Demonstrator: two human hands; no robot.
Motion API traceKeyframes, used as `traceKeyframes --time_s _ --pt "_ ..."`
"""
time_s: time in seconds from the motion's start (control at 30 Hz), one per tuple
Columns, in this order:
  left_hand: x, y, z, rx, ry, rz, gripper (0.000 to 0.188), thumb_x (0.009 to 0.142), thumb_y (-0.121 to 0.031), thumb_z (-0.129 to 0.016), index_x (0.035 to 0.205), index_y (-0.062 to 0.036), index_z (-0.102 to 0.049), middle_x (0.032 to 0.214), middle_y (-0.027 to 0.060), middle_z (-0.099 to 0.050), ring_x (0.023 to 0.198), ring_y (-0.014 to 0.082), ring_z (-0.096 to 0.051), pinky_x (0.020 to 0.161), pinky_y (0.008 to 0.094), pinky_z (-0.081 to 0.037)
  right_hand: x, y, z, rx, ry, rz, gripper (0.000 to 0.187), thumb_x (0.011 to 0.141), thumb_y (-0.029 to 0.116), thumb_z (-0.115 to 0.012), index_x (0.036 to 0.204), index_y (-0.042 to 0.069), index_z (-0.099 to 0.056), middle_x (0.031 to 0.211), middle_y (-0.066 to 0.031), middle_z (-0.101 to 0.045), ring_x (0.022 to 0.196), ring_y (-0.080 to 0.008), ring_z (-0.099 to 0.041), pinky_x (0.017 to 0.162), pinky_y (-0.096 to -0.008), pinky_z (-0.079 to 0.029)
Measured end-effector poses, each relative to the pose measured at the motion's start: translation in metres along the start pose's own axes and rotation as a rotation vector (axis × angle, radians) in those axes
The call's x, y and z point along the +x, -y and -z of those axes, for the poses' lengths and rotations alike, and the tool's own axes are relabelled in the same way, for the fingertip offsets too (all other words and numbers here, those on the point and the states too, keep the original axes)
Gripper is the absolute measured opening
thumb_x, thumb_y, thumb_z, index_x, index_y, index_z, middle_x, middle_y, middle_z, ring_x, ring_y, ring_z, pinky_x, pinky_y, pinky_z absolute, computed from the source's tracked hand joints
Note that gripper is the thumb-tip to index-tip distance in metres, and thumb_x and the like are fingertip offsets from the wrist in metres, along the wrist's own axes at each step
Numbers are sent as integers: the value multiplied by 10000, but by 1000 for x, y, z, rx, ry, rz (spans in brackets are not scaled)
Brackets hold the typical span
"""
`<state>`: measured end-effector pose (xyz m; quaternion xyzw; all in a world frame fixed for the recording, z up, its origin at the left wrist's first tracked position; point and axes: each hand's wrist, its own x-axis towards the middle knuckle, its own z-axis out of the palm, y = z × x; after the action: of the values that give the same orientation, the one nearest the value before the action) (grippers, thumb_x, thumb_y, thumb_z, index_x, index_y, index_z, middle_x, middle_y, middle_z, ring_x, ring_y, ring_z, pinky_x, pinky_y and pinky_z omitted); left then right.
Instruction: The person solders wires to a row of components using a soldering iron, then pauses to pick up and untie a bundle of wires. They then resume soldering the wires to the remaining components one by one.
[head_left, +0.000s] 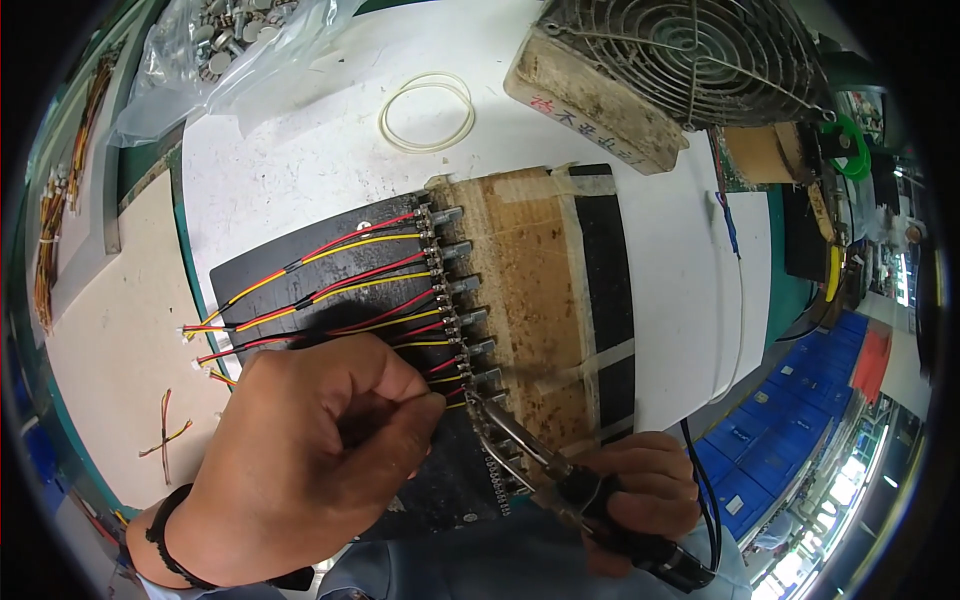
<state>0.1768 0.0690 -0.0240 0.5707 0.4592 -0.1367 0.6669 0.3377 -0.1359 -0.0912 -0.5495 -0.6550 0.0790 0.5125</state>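
Note:
My left hand (310, 440) is closed in a pinch on a wire (455, 393) at the row of small metal-shafted components (465, 285). In my right hand (655, 480) is a soldering iron (590, 495), with a thin bent tube beside its barrel; its tip meets the row close to my left fingertips. Several red, yellow and black wire leads (345, 238) run left from the components to white plugs (197, 364). The components sit along the edge between a black board (260, 262) and a stained brown cardboard strip (530, 280). My left hand hides part of the leads.
Beyond the board lie a pale coil (425, 112) and a clear bag of metal parts (230, 45). A dusty fan (690, 55) stands at the far right. Loose wires (165, 435) lie at left, near a tray of bundled leads (105, 235). Blue bins (780, 430) are at right.

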Motion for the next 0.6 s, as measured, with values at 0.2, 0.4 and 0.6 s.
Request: traceKeyframes --time_s 0.2,0.4,0.6 --pt "-1 3 2 74 -1 -40 94 884 -34 -611 825 34 -584 702 53 -630 616 77 -594 559 204 -482 3 2 3 46 39 -36 548 799 536 -660 936 38 -476 665 -35 -524 629 -247 -651 528 -327 -524" --pt "2 8 2 60 8 -111 98 884 -39 -612 826 34 -582 699 50 -627 615 75 -591 559 207 -480 -1 -1 1 58 26 -29 547 790 529 -668 938 39 -476 686 -42 -524 620 -257 -646 530 -338 -516" --pt "-2 -8 -7 -91 -64 91 102 886 -46 -613 832 35 -580 704 49 -625 618 74 -591 560 208 -479 2 -1 4 79 55 -36 511 801 491 -661 944 45 -459 655 -45 -506 600 -263 -640 532 -346 -509"
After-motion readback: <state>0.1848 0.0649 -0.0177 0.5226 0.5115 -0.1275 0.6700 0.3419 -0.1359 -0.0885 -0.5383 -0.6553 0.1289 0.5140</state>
